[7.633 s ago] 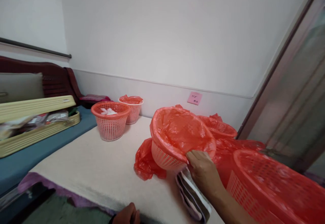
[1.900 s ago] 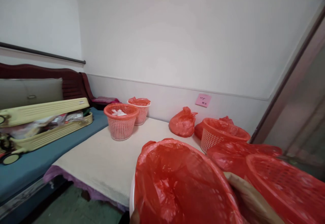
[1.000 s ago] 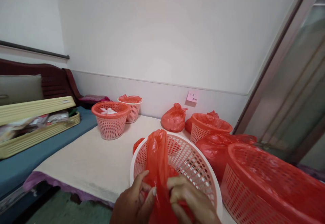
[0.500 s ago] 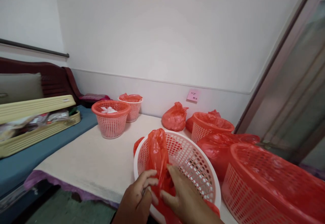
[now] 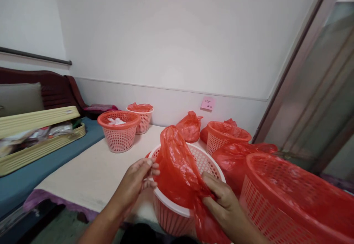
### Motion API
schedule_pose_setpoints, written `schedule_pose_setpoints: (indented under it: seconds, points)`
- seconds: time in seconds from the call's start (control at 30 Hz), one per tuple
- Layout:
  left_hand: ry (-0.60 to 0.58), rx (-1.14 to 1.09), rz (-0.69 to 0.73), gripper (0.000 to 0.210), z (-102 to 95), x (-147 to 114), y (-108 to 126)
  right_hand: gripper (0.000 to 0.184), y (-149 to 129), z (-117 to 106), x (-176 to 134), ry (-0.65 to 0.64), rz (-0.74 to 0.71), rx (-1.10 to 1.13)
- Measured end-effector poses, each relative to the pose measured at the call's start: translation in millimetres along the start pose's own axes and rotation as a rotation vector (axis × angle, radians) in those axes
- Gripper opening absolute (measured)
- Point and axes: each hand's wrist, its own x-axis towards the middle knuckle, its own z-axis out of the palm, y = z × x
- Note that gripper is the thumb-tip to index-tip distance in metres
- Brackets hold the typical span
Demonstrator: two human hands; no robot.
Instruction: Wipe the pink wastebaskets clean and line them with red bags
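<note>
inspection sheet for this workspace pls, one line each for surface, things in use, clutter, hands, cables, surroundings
Surface: cream cover with purple frilled edge.
Things in use: red plastic bag over the opening of a white basket.
Clutter: left red-rimmed basket holding something white; gathered red bag near the wall; large right-hand basket; yellow suitcase, lid ajar, on blue bedding.
Hands: right hand grips the bag; left hand half-curled beside the basket rim, contact unclear.
Cables: nothing seen.
Surroundings: white wall, pink note, dark rail.
</note>
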Motion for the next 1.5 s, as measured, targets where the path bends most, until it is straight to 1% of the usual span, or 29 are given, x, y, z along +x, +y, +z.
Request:
schedule_pose_setpoints:
  seconds: [0.1,0.2,0.27,0.33,0.4,0.47,0.57,0.63,0.67,0.7,0.77,0.8,0.87,0.93,1.03,1.1,1.17,1.2,1.3,1.4,1.5]
  points:
    - [-0.064,-0.076,0.023,0.034,6.0,16,15,0.016,-2,3,-4,-0.096,-0.052,-0.092]
    - [-0.134,-0.104,0.036,0.033,11.9,27,26,0.018,-4,10,-5,-0.178,-0.042,-0.131]
    - [-0.174,-0.107,0.045,0.029,13.8,31,31,0.018,-4,13,-4,-0.196,-0.032,-0.131]
    - [-0.155,-0.084,0.069,0.027,12.6,34,35,0.016,-1,13,-4,-0.192,-0.018,-0.12]
    - [-0.072,-0.039,0.11,0.028,7.5,38,38,0.017,5,11,-4,-0.173,0.009,-0.124]
    - [0.052,0.003,0.178,0.026,-0.8,42,39,0.019,12,6,-5,-0.151,0.048,-0.154]
    - [0.217,0.087,0.298,0.018,-14.5,45,41,0.021,23,-3,-10,-0.134,0.126,-0.195]
    - [0.308,0.161,0.366,0.013,-22.7,43,41,0.018,26,-9,-16,-0.125,0.165,-0.214]
    - [0.349,0.19,0.399,0.011,-26.7,42,41,0.02,26,-12,-20,-0.135,0.179,-0.229]
    - [0.389,0.211,0.433,0.01,-30.8,40,42,0.027,26,-16,-24,-0.152,0.187,-0.257]
    - [0.457,0.228,0.498,0.008,-39.8,36,42,0.049,27,-22,-33,-0.213,0.198,-0.338]
    - [0.481,0.225,0.522,0.007,-44.7,35,42,0.057,28,-25,-38,-0.244,0.198,-0.383]
    - [0.51,0.191,0.534,0.008,-54.2,34,42,0.061,34,-28,-47,-0.267,0.171,-0.466]
    - [0.514,0.128,0.511,0.01,-62.3,32,41,0.057,44,-28,-56,-0.232,0.103,-0.539]
    - [0.491,0.014,0.459,0.01,-70.8,28,39,0.048,57,-24,-65,-0.124,-0.031,-0.597]
    - [0.478,-0.053,0.435,0.008,-76.0,24,38,0.038,60,-22,-67,-0.111,-0.049,-0.567]
    - [0.477,-0.108,0.42,0.007,-82.3,19,36,0.034,61,-22,-67,-0.106,-0.008,-0.498]
    - [0.479,-0.135,0.413,0.008,-86.0,16,35,0.033,61,-23,-67,-0.082,0.016,-0.458]
    - [0.478,-0.209,0.378,0.01,-98.5,5,30,0.033,66,-28,-70,0.065,0.089,-0.301]
    - [0.486,-0.29,0.344,0.011,-110.8,-6,21,0.031,74,-30,-76,0.229,0.253,-0.096]
    - [0.523,-0.405,0.262,0.013,-120.4,-17,11,0.033,73,-28,-79,0.376,0.44,0.149]
